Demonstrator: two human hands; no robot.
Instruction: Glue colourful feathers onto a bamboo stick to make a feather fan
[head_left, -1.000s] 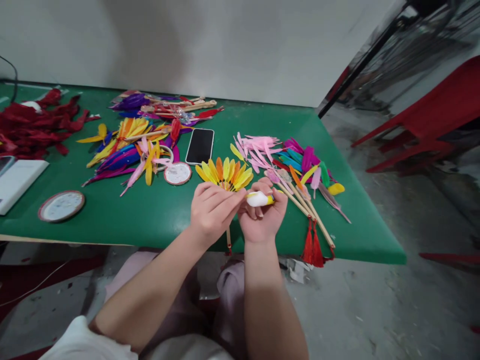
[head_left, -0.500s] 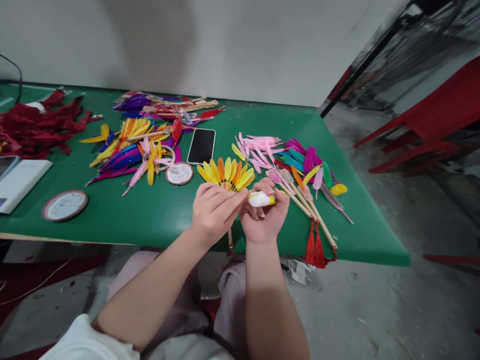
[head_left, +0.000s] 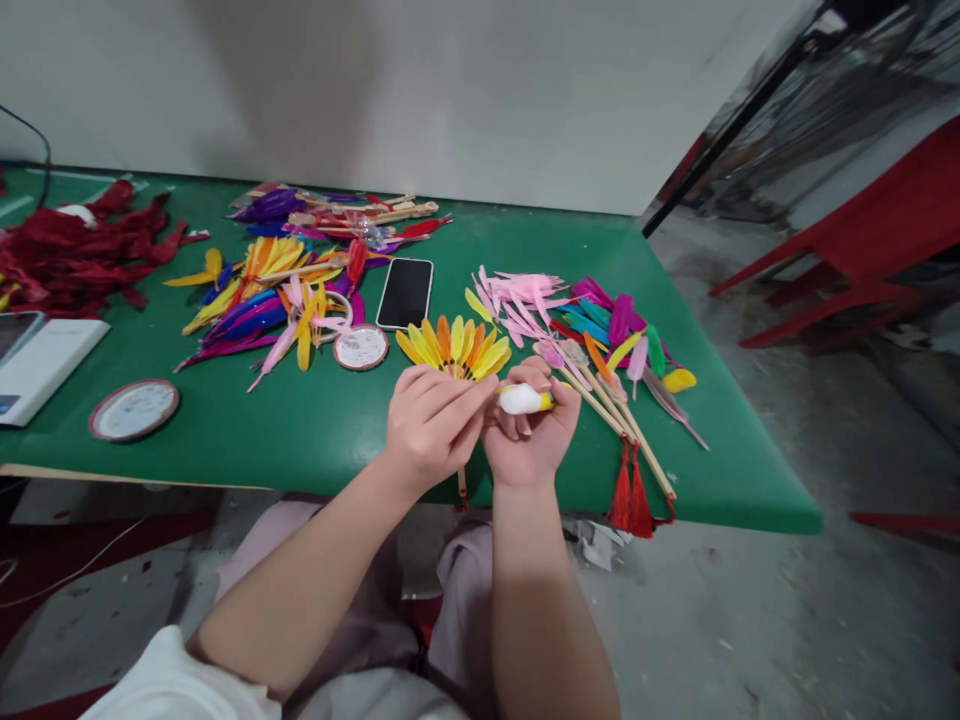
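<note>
My right hand [head_left: 531, 440] is closed around a small white-and-yellow tube [head_left: 521, 399], its narrow end turned towards my left fingers. My left hand [head_left: 431, 425] is closed, thumb and fingertips pinched together beside that end. Whatever the left fingers pinch is too small to make out. Just behind the left hand, a fan of yellow and orange feathers [head_left: 454, 345] spreads out, its lower part hidden by the hand. A thin wooden handle [head_left: 462, 480] shows below the hand, near the table's edge.
Pink feathers [head_left: 525, 300] and wooden sticks with red tassels [head_left: 637, 490] lie to the right. A phone [head_left: 405, 293], a round lid [head_left: 361, 347], mixed feather bundles [head_left: 255, 310] and dark red cloth strips [head_left: 82, 245] occupy the left of the green table [head_left: 300, 440].
The view has shifted very slightly. Both hands keep almost the same pose, with the tube still in the right hand.
</note>
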